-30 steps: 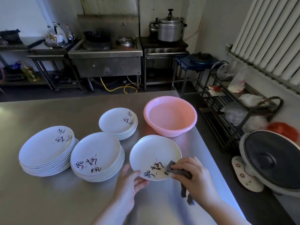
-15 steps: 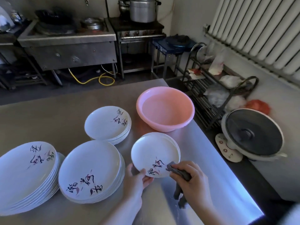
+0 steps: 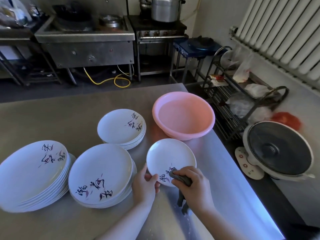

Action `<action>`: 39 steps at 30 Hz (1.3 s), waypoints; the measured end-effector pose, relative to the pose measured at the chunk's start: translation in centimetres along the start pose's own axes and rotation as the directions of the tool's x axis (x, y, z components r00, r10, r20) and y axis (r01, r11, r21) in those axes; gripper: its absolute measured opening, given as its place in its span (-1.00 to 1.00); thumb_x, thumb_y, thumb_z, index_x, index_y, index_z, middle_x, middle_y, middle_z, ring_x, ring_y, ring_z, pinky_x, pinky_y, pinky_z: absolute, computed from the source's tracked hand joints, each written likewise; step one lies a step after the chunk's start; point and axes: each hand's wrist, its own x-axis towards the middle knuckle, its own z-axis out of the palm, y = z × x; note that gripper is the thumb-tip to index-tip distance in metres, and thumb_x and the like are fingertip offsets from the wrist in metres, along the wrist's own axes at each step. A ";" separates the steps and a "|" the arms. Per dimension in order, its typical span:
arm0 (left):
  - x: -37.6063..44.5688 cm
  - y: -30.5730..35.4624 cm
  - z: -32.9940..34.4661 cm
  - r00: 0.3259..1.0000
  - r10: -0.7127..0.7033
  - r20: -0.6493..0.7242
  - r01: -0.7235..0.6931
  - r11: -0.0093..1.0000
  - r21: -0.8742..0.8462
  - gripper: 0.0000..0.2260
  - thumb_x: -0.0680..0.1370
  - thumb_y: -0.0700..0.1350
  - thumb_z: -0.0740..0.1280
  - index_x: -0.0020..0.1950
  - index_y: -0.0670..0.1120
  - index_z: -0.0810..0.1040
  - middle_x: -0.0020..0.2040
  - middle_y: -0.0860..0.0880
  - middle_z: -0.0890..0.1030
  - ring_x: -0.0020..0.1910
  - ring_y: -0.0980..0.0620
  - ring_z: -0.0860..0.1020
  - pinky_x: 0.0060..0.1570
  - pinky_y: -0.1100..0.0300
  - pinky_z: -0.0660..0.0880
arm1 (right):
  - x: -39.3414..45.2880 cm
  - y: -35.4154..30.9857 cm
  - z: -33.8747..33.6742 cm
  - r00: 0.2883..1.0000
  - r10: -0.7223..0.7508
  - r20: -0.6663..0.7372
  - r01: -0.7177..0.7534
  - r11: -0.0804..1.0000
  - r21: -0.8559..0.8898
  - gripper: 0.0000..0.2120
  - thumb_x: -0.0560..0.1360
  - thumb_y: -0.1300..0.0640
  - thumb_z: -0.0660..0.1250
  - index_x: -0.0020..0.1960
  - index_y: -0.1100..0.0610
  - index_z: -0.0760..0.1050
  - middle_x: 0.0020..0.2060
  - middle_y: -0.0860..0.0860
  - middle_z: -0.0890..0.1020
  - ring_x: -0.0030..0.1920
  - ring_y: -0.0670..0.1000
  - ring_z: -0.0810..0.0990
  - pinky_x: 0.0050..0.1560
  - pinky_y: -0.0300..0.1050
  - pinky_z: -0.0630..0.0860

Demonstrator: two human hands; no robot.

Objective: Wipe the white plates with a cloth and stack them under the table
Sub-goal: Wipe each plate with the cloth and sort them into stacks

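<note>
Right hand [image 3: 194,186]: fingers curled round a dark grey cloth [image 3: 181,178], pressing it onto the near rim of a round white plate with black calligraphy [image 3: 170,156]; a loose tail of the cloth hung down below the hand toward the table. Left hand [image 3: 144,185]: gripped the same plate at its near-left edge, thumb lying on the upper face, fingers beneath; the plate was tilted, its near edge raised off the brushed steel table [image 3: 69,108]. Just left of the held plate: a stack of larger white plates with calligraphy at the near side [image 3: 101,170], touching or nearly touching the left hand. Further left: a taller stack of large white plates [image 3: 32,172], running past the frame edge. Behind these, toward the table's middle: a stack of smaller white plates [image 3: 121,128]. Behind the held plate, near the right table edge: a round pink plastic basin [image 3: 183,115]. Off the table to the right, on the floor: a white appliance with a dark round lid [image 3: 278,149] and a black wire rack holding plastic bags [image 3: 242,94]. Far side of the room: steel cooking stations [image 3: 86,42] and a large metal pot [image 3: 164,9]
</note>
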 end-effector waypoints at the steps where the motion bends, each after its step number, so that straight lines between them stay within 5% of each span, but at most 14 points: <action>1: -0.2 0.0 0.0 1.000 -0.012 -0.007 0.012 1.000 0.011 -0.78 0.52 -0.30 0.39 0.03 0.01 0.56 -0.18 -0.22 0.55 -0.42 -0.02 0.56 -0.36 -0.16 0.59 | 0.1 0.1 0.1 1.000 0.005 0.003 -0.005 1.000 -0.005 -0.64 0.31 0.23 0.57 -0.19 -0.24 0.60 -0.16 -0.28 0.59 -0.04 -0.22 0.57 -0.01 -0.45 0.39; 4: -1.5 0.9 -0.8 0.997 0.077 -0.011 -0.076 0.991 0.109 -0.65 0.53 -0.13 0.43 0.27 0.10 0.45 -0.01 0.00 0.49 -0.25 0.01 0.60 -0.20 -0.13 0.61 | 0.5 0.4 0.1 1.000 0.006 0.006 -0.006 1.000 -0.020 -0.69 0.31 0.23 0.57 -0.15 -0.16 0.63 -0.15 -0.26 0.59 -0.05 -0.19 0.57 -0.02 -0.38 0.38; 7: -0.5 4.8 -2.6 0.937 0.340 0.077 -0.348 0.904 0.247 -0.81 0.52 -0.08 0.41 0.11 0.13 0.58 -0.08 0.13 0.56 -0.20 0.10 0.58 -0.14 -0.02 0.59 | 0.9 0.5 0.3 1.000 -0.024 0.019 0.024 1.000 -0.003 -0.64 0.30 0.27 0.57 -0.17 -0.19 0.62 -0.08 -0.29 0.58 -0.08 -0.17 0.59 -0.05 -0.45 0.37; 9: 3.1 8.1 -4.4 0.904 0.426 0.028 -0.398 0.817 0.416 -0.90 0.53 -0.05 0.38 0.02 0.11 0.61 -0.11 0.16 0.62 -0.19 0.15 0.57 -0.13 0.09 0.53 | 1.1 0.6 0.6 0.998 -0.062 0.022 0.062 0.998 0.010 -0.51 0.28 0.30 0.58 -0.20 -0.30 0.56 -0.03 -0.31 0.57 -0.07 -0.18 0.59 -0.05 -0.49 0.38; 14: 13.7 10.3 -10.7 0.950 0.286 -0.127 -0.067 0.583 0.809 -0.69 0.53 -0.01 0.34 0.27 0.02 0.51 0.23 -0.02 0.49 0.19 -0.05 0.50 0.05 0.05 0.50 | 1.5 -0.2 1.9 0.984 -0.175 -0.021 0.175 0.985 0.009 -0.47 0.21 0.15 0.56 -0.16 -0.47 0.50 -0.05 -0.32 0.57 -0.01 -0.19 0.55 -0.08 -0.55 0.37; 16: 15.0 9.5 -12.0 0.969 0.180 -0.169 0.049 0.532 0.845 -0.63 0.52 0.05 0.35 0.27 -0.06 0.46 0.22 -0.07 0.44 0.19 -0.10 0.49 -0.01 0.03 0.48 | 1.8 -0.6 2.2 0.975 -0.218 -0.041 0.218 0.976 -0.002 -0.55 0.15 0.07 0.50 -0.14 -0.42 0.51 -0.06 -0.35 0.56 -0.03 -0.24 0.53 -0.10 -0.59 0.35; 21: 15.6 8.0 -12.0 0.974 0.068 -0.217 0.128 0.626 0.769 -0.65 0.49 0.02 0.35 0.15 -0.15 0.40 0.10 -0.07 0.53 -0.10 -0.09 0.48 -0.25 0.15 0.33 | 2.5 -0.6 3.1 0.957 -0.281 -0.071 0.282 0.959 0.017 -0.68 0.20 -0.14 0.37 -0.04 -0.32 0.52 -0.05 -0.30 0.56 -0.03 -0.28 0.51 -0.01 -0.59 0.34; 27: 16.5 7.2 -11.9 0.965 0.010 -0.263 0.158 0.775 0.611 -0.62 0.40 -0.10 0.45 0.10 -0.20 0.39 -0.22 -0.01 0.46 -0.29 -0.06 0.49 -0.46 0.20 0.24 | 3.2 -1.8 4.3 0.964 -0.261 -0.050 0.264 0.962 0.068 -0.68 0.20 -0.17 0.35 -0.08 -0.48 0.51 -0.04 -0.32 0.57 -0.08 -0.19 0.57 -0.03 -0.50 0.40; 30: 17.2 7.1 -12.4 0.962 -0.071 -0.263 0.204 0.827 0.524 -0.78 0.35 -0.15 0.45 -0.10 -0.20 0.51 -0.36 -0.02 0.47 -0.45 0.02 0.42 -0.50 0.27 0.21 | 3.6 -2.5 4.9 0.971 -0.233 -0.052 0.236 0.970 0.056 -0.64 0.21 -0.09 0.42 -0.10 -0.50 0.51 -0.05 -0.32 0.56 -0.15 -0.14 0.60 -0.08 -0.41 0.44; 35: 17.8 7.8 -12.0 0.958 -0.044 -0.282 0.165 0.891 0.422 -0.79 0.39 -0.20 0.41 -0.03 -0.24 0.54 -0.22 -0.14 0.59 -0.19 -0.14 0.61 -0.41 0.24 0.36 | 4.0 -3.4 5.2 0.976 -0.212 -0.042 0.213 0.976 0.035 -0.52 0.20 0.01 0.47 -0.06 -0.52 0.49 -0.04 -0.34 0.55 -0.05 -0.20 0.54 -0.02 -0.56 0.33; 37: 18.2 8.2 -11.6 0.947 -0.035 -0.320 0.149 0.929 0.340 -0.69 0.42 -0.28 0.33 0.14 -0.24 0.40 -0.02 -0.21 0.59 -0.11 -0.23 0.65 -0.22 0.08 0.58 | 3.8 -3.3 5.2 0.977 -0.211 -0.028 0.212 0.976 0.050 -0.50 0.21 0.06 0.48 -0.08 -0.53 0.49 -0.04 -0.34 0.55 -0.12 -0.14 0.57 -0.03 -0.48 0.40; 39: 18.1 8.6 -11.4 0.943 -0.073 -0.326 0.138 0.973 0.183 -0.67 0.45 -0.37 0.26 0.19 -0.24 0.31 0.09 -0.22 0.54 -0.19 -0.23 0.64 -0.25 -0.10 0.64 | 3.7 -3.4 5.2 0.982 -0.190 -0.002 0.190 0.980 0.052 -0.44 0.26 0.14 0.54 -0.11 -0.53 0.48 -0.03 -0.34 0.54 -0.18 -0.07 0.62 -0.07 -0.33 0.48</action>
